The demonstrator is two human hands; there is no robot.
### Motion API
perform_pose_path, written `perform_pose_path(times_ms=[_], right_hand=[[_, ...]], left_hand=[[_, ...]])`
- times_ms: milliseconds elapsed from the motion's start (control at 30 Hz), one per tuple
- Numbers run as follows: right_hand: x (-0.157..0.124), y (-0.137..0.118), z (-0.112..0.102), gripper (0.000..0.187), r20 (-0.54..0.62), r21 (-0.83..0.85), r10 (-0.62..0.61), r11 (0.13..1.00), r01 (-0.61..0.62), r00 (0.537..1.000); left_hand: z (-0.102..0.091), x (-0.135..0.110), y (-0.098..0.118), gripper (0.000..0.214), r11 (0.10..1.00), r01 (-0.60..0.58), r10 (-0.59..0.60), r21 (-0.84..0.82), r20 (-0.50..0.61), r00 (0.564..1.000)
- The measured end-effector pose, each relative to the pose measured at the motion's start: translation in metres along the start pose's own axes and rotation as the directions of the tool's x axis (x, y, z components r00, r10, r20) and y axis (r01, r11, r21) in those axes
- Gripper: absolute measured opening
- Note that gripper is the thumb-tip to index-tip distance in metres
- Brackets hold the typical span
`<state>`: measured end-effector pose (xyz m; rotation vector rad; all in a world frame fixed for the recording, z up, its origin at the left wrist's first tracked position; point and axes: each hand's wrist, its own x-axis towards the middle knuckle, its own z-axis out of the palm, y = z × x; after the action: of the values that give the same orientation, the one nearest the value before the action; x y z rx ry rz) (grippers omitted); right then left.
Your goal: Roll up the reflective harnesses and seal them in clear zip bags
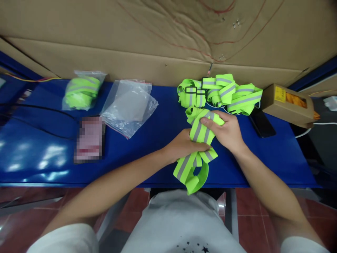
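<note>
Both my hands hold a neon yellow-green reflective strap [198,129] with grey stripes, bunched in folds above the front part of the table. My left hand [185,144] is wrapped round its middle, and a loop of the strap hangs below toward the table's front edge. Higher up, my right hand [225,128] pinches the folded upper part with the thumb on top. Just beyond lies a pile of similar reflective straps [221,92], some with black buckles [191,90]. The fingers under the strap are partly hidden.
Clear plastic zip bags [129,105] lie left of centre, beside a bagged bundle of straps [81,92]. A blurred-out device [89,138] is nearer me. At right are a black phone [262,122] and a cardboard box [288,105]. Cardboard [131,59] lines the blue table's back.
</note>
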<state>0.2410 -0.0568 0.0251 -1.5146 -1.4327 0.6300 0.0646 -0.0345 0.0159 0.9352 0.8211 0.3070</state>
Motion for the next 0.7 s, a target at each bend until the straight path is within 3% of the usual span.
perform_pose_path(times_ms=[100,200,267,367,500,600,700], right_hand=[[-0.002,0.007,0.007,0.038,-0.057,-0.112,-0.051,0.993,0.044,0.997],[-0.007,0.015,0.02,0.05,-0.134,-0.358,-0.257,0.913,0.195,0.957],[-0.01,0.017,0.027,0.054,-0.099,-0.49,-0.34,0.835,0.252,0.935],[-0.012,0.014,0.029,0.054,-0.055,-0.565,-0.372,0.777,0.278,0.927],[-0.009,0.006,0.018,0.049,-0.149,-0.411,-0.314,0.882,0.23,0.938],[-0.005,0.001,0.006,0.042,-0.201,-0.185,-0.155,0.976,0.118,0.967],[-0.003,-0.002,-0.002,0.036,-0.184,0.052,0.001,0.999,0.009,0.983]], left_hand=[[0.007,-0.003,-0.002,0.03,0.994,0.037,-0.037,-0.101,0.008,0.999],[0.017,-0.009,-0.006,0.045,0.983,-0.047,0.056,-0.176,0.051,0.997],[0.023,-0.012,-0.009,0.052,0.973,-0.114,0.124,-0.2,0.038,0.992],[0.026,-0.011,-0.013,0.052,0.976,-0.105,0.095,-0.189,-0.062,0.994],[0.016,-0.002,-0.015,0.035,0.995,-0.071,0.067,-0.075,-0.052,0.996],[0.004,0.006,-0.013,0.02,0.961,-0.215,0.213,0.175,0.031,0.977],[-0.007,0.011,-0.008,0.028,0.854,-0.342,0.32,0.393,0.124,0.939]])
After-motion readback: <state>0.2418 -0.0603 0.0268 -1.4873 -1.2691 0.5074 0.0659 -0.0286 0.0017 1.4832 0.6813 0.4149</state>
